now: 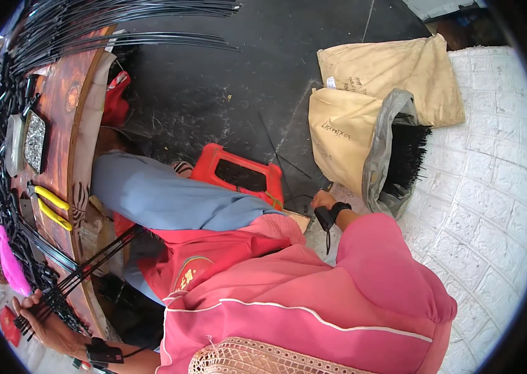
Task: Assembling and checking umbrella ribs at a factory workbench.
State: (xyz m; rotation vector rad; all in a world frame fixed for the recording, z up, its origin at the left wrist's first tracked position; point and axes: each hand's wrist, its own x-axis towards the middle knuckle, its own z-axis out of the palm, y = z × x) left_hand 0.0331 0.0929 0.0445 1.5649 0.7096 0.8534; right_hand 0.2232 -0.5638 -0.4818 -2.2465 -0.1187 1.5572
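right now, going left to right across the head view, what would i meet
Left hand → red stool → right hand → black bristly bundle.

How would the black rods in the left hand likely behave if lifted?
The black rods are probably fairly stiff, running nearly straight past the edge of the table. They look light, being thin and held in just the left hand. They may splay, since gaps show between them.
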